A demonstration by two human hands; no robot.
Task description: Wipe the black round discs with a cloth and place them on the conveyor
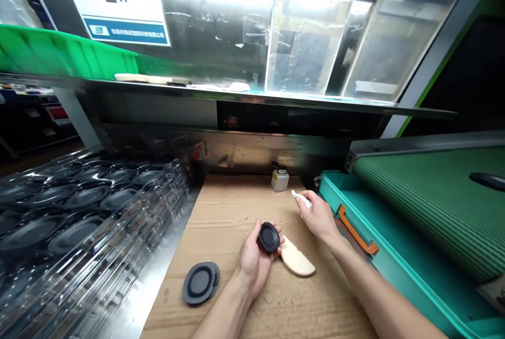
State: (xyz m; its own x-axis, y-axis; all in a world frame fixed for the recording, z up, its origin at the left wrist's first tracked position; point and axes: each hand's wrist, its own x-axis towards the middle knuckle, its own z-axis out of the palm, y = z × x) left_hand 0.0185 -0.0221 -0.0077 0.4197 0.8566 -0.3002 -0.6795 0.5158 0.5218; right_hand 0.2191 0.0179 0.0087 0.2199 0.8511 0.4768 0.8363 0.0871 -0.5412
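Observation:
A small round black part (269, 237) sits in my left hand (252, 260), its fingers curled around the edge. My right hand (316, 216) pinches a crumpled white cloth (303, 199), held apart from the black part. Right of my left hand, a flat cream-coloured half-round piece (296, 257) lies on the cardboard (221, 213). Left of my left forearm, a larger dark grey round disc (200, 283) with a raised ring rests on the cardboard. Beyond both hands stands a small whitish bottle (280, 179) with a dark metal-looking top.
Stacked clear trays (158, 207) with many black round parts fill the left side. A teal bin (379, 234) with an orange handle (357, 231) stands at right, beside a green conveyor belt (434, 192). A metal shelf (252, 98) bearing a green crate (67, 55) crosses above.

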